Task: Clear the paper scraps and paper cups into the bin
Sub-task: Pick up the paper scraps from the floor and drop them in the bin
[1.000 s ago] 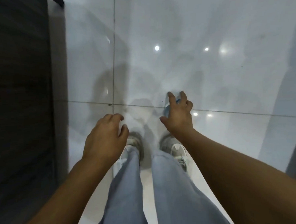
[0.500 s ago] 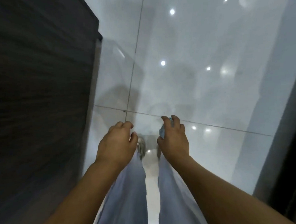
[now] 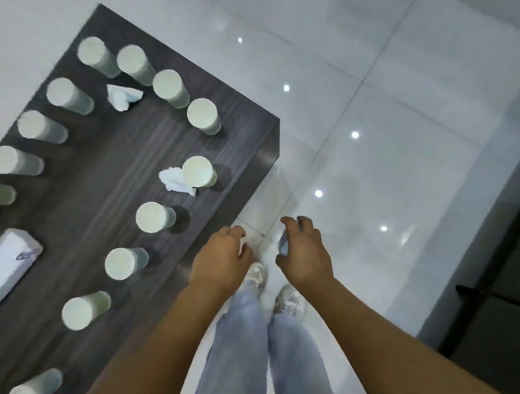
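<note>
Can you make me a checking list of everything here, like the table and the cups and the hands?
Surface: dark wood table, cups standing along its edges.
Job's things: many white paper cups; two crumpled paper scraps, one among the far cups, one touching a cup; bin not seen.
Clutter: tissue pack.
Grips: left grip curled, palm hidden; right grip holds a bluish scrap.
Cables: nothing seen.
Surroundings: glossy white floor tiles; dark furniture at right.

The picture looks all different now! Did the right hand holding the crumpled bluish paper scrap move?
No, hardly. The right hand with the crumpled bluish paper scrap stays just right of the grey floor-tile joint crossing; the camera turned instead.
</note>
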